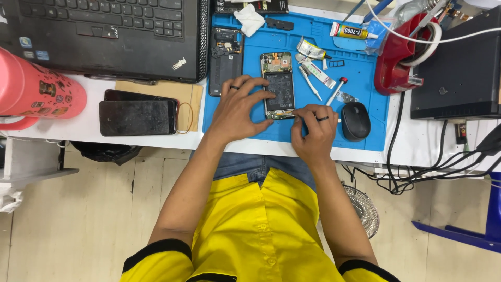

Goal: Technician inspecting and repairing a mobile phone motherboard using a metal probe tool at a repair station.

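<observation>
White tabletop (156,140) carries a blue work mat (360,78) near its front edge; on it lies an opened phone (278,85), back off, battery showing. Left hand (237,109) spreads its grip over the phone's left side, fingertips steadying it; right hand (313,130) has its grip pinched around a thin tool (296,115) at the phone's lower edge. Just right sits a black mouse (356,121); toward the left edge, two dark phones (136,116); a laptop (104,36) fills the back left corner.
</observation>
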